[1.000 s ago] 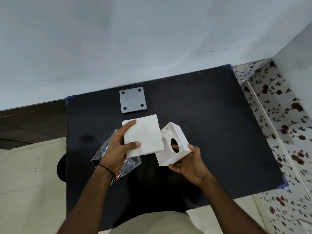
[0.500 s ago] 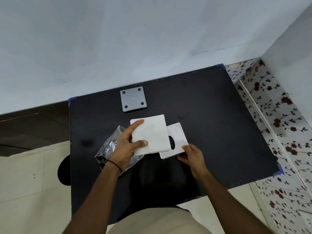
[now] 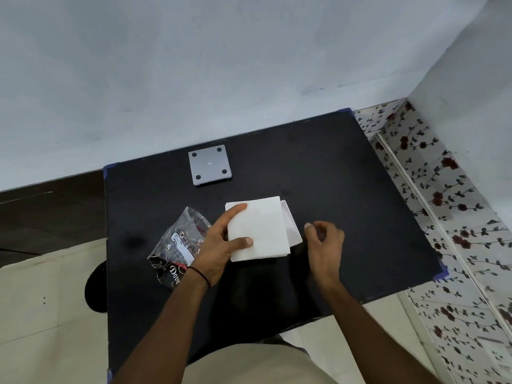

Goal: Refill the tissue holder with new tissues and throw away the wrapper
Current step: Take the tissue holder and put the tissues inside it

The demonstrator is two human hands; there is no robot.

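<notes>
Pinching the tissue stack (image 3: pixel 260 228), the left hand (image 3: pixel 219 245) hovers; right hand (image 3: pixel 324 239) curls loosely, empty.

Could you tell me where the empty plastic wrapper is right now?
The wrapper lies on the black table, left of the tissue stack, partly under the left hand.

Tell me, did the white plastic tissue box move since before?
Yes. The white plastic tissue box was held tilted up earlier; now it rests on the black table, nearer the grey square plate, and the right hand has let go.

Soft even daylight, faint shadows, right hand (image 3: pixel 324 239) motion-blurred, wide-angle bend at edges.
</notes>
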